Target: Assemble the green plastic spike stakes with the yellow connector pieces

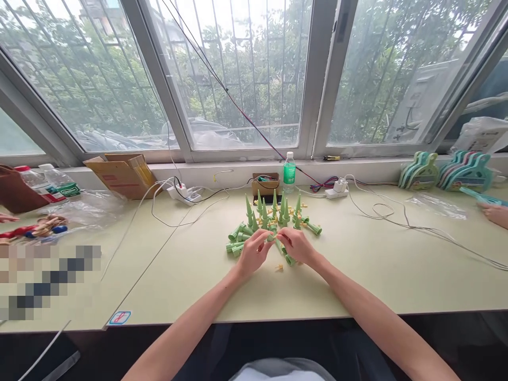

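Note:
Over the middle of the table, my left hand (254, 252) is closed on a small green plastic piece (270, 238). My right hand (297, 246) meets it there, fingers pinched together; what they hold is too small to make out. Just beyond both hands stand several pointed green cones (264, 214) with small yellow pieces among them. Several green tubes (234, 247) lie beside my left hand, and another green tube (313, 227) rests to the right of the cones. A loose yellow piece (279, 268) lies on the table between my wrists.
At the back are a green-labelled bottle (289, 172), a small cardboard box (265, 185), a larger carton (121, 177) and power strips (337, 189) with trailing cables. Plastic hangers (466, 172) stand right, near another person's hand (496, 214). Bottles (59, 180) lie left.

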### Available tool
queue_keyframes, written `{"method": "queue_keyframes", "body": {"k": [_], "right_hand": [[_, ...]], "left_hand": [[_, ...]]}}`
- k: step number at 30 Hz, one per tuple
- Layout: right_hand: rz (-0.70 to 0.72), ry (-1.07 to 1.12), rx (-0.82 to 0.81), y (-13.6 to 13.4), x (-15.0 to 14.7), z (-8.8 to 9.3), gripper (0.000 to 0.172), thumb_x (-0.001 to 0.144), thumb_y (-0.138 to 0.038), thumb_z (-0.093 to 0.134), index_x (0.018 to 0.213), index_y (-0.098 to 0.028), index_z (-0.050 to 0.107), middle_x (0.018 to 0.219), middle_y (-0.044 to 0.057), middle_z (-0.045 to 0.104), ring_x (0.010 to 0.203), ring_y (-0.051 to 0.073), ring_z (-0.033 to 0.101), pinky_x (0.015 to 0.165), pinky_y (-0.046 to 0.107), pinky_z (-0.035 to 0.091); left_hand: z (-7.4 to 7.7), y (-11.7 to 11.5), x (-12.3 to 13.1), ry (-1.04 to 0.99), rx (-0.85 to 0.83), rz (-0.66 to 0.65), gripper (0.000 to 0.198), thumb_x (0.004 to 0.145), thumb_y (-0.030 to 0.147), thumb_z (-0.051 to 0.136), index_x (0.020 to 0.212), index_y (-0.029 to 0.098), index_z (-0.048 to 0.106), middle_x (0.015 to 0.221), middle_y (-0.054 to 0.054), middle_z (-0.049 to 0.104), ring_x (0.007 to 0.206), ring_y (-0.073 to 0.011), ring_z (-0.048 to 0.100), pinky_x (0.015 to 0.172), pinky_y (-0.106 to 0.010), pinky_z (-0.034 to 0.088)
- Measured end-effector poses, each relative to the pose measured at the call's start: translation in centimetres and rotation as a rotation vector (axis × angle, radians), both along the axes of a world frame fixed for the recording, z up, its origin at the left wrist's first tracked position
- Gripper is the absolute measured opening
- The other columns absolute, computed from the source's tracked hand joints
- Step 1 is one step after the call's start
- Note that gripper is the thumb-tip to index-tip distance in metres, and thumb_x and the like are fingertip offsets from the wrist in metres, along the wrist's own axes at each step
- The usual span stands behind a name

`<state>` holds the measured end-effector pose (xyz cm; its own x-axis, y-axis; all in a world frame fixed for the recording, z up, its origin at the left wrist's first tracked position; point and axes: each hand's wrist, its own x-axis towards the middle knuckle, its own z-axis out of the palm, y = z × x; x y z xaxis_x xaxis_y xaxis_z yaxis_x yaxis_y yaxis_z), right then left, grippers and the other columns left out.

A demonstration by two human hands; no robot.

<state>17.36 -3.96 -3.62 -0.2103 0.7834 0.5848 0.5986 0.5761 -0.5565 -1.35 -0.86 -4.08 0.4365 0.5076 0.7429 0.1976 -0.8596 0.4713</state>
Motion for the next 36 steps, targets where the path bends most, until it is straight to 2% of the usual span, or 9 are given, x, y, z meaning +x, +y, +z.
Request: {"method": "queue_keyframes", "body": {"k": [3, 11, 16, 20, 25, 30, 36], "right_hand": [[0.012, 0.0, -0.012, -0.19, -0.04, -0.1, 0.029, 0.098, -0.033, 0.037, 0.078, -0.02, 0.053, 0.068, 0.003, 0.057, 0.059, 0.015, 0.049, 0.057, 0.026, 0.037], [0.011, -0.048, -0.023, -0.58, 0.14, -0.17, 0.035, 0.1, -0.034, 0.032, 0.072, -0.02, 0.048, 0.062, 0.002, 0.051, 0.054, 0.014, 0.042, 0.054, 0.027, 0.033], [0.007, -0.055, -0.008, -0.65, 0.11, -0.17, 0.035, 0.1, -0.035, 0.031, 0.073, -0.02, 0.048, 0.062, 0.002, 0.051, 0.054, 0.014, 0.043, 0.055, 0.026, 0.033], [0.013, -0.032, 0.006, -0.71, 0.07, -0.14, 0.033, 0.099, -0.034, 0.033, 0.074, -0.02, 0.049, 0.064, 0.003, 0.053, 0.056, 0.015, 0.045, 0.055, 0.026, 0.034], [0.011, -0.016, 0.018, -0.65, 0.12, -0.26, 0.033, 0.099, -0.034, 0.035, 0.075, -0.02, 0.053, 0.066, 0.004, 0.057, 0.058, 0.015, 0.048, 0.056, 0.026, 0.036], [0.012, -0.018, 0.037, -0.45, 0.14, -0.46, 0.032, 0.099, -0.033, 0.036, 0.076, -0.019, 0.054, 0.066, 0.004, 0.058, 0.058, 0.014, 0.048, 0.056, 0.026, 0.036], [0.018, -0.016, 0.052, -0.33, 0.01, -0.6, 0.033, 0.099, -0.032, 0.036, 0.074, -0.018, 0.052, 0.063, 0.002, 0.054, 0.055, 0.012, 0.043, 0.054, 0.024, 0.034]], "left_hand": [[-0.35, -0.09, -0.25, 0.027, 0.011, -0.011, 0.02, 0.093, 0.023, 0.053, 0.111, 0.023, 0.06, 0.099, -0.007, 0.062, 0.05, -0.0046, 0.043, 0.044, -0.019, 0.04], [-0.62, -0.31, -0.49, 0.056, 0.061, 0.004, 0.023, 0.093, 0.022, 0.051, 0.114, 0.025, 0.06, 0.099, -0.007, 0.063, 0.052, -0.0063, 0.048, 0.044, -0.02, 0.04], [-0.89, -0.26, -0.6, 0.072, 0.077, 0.018, 0.026, 0.092, 0.018, 0.051, 0.116, 0.026, 0.059, 0.103, -0.007, 0.064, 0.067, -0.01, 0.06, 0.047, -0.019, 0.043], [-0.86, -0.32, -0.61, 0.089, 0.13, 0.033, 0.027, 0.093, 0.016, 0.048, 0.116, 0.025, 0.059, 0.103, -0.008, 0.066, 0.073, -0.0113, 0.063, 0.05, -0.019, 0.044], [-0.84, -0.41, -0.58, 0.112, 0.166, 0.062, 0.027, 0.092, 0.015, 0.048, 0.115, 0.024, 0.06, 0.103, -0.008, 0.068, 0.074, -0.0118, 0.065, 0.053, -0.02, 0.045], [-0.94, -0.41, -0.63, 0.107, 0.194, 0.071, 0.027, 0.092, 0.015, 0.048, 0.115, 0.023, 0.06, 0.102, -0.008, 0.069, 0.063, -0.0092, 0.062, 0.049, -0.02, 0.042], [-1.1, -0.39, -0.69, 0.091, 0.217, 0.079, 0.026, 0.091, 0.012, 0.048, 0.113, 0.021, 0.06, 0.102, -0.007, 0.069, 0.063, -0.0078, 0.061, 0.05, -0.018, 0.043]]}}
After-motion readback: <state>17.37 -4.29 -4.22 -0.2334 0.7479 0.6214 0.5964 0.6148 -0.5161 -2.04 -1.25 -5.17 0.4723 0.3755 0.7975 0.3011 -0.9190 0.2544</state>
